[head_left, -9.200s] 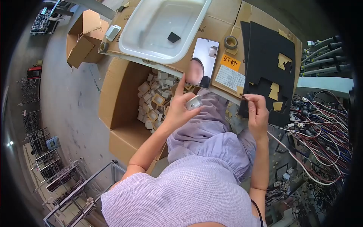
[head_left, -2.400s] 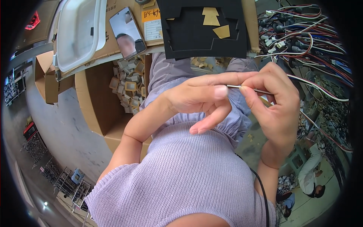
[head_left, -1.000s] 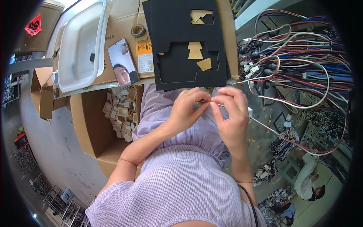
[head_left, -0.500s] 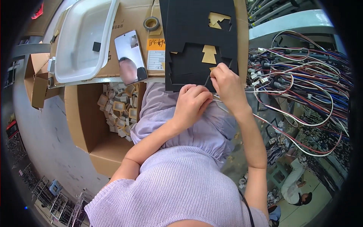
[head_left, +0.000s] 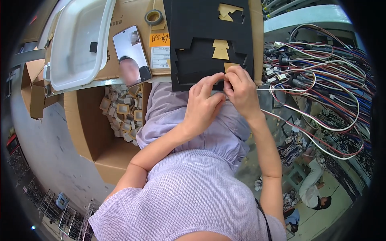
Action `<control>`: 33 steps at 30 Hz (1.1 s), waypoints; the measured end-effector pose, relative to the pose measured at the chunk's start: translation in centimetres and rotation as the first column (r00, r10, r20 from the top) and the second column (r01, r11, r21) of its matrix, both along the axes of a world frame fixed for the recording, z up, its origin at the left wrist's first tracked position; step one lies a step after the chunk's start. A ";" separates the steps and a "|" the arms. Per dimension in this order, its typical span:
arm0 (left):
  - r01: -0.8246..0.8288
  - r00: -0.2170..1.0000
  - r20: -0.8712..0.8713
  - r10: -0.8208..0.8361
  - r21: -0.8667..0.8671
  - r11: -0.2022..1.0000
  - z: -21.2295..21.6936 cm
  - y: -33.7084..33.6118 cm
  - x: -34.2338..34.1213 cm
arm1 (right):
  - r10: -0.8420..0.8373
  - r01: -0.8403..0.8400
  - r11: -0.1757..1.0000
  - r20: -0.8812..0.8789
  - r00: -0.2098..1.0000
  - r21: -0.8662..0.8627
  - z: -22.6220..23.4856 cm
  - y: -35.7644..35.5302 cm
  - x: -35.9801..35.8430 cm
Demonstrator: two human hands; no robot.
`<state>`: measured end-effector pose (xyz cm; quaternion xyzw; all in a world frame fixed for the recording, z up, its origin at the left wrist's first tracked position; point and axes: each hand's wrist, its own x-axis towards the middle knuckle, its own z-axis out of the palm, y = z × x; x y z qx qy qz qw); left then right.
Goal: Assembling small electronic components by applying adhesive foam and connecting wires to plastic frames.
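My right hand (head_left: 242, 91) is closed in a pinch at the near right part of a black cut-out board (head_left: 193, 26). What its fingers hold is hidden. A tan piece (head_left: 230, 66) shows just beyond those fingertips. My left hand (head_left: 203, 105) reaches over the board's near edge with fingers stretched out and thumb apart, the fingertips close to my right hand. Farther up the board, a stepped tan piece (head_left: 220, 50) lies in the large cutout, and more tan shows in a smaller cutout (head_left: 227, 12).
Left of the board are a tape roll (head_left: 153, 17), a phone (head_left: 132, 56) and a white plastic tub (head_left: 76, 44). Below stands an open carton (head_left: 86, 124) of small pale frame-shaped parts (head_left: 122, 109). Bundled wires (head_left: 317, 80) hang at right. A person (head_left: 315, 195) sits at lower right.
My left hand's fingers have stretched out from a curled pose and moved up toward the right hand. The right hand stays at the board. The whole view has shifted slightly.
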<state>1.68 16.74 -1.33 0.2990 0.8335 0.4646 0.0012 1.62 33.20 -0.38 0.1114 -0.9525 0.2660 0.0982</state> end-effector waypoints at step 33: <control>0.066 0.997 0.059 -0.056 -0.185 0.980 2.2 0.4 -2.1 | -0.209 0.292 0.332 0.231 0.950 -0.897 -0.8 2.4 -0.5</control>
